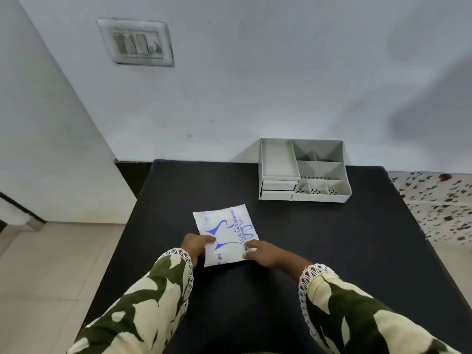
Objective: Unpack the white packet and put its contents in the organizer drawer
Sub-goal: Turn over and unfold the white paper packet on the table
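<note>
Head view, looking down at a black surface set against a pale wall. A white packet lies flat near the middle of the surface, just ahead of the person. Its long axis runs away from the person, tilted a little to the left. The left hand is closed on the packet's near left edge, thumb on top. The right hand rests its curled fingers on the near right edge; whether it truly pinches the packet is hard to tell. Both hands are about equally near the packet, one on each side. Blue print on the packet reads "EMBOSSED" and "DISPOSABLE POLYETHYLENE", partly covered, with "100" near the bottom edge and a blue outline drawing. The packet looks unopened. A grey organizer stands at the far right of the surface, well apart from the packet, ahead and to the right of the hands. Its two small drawers, stacked at its front left, appear closed. Both sleeves have a green and cream pattern with lace cuffs.
</note>
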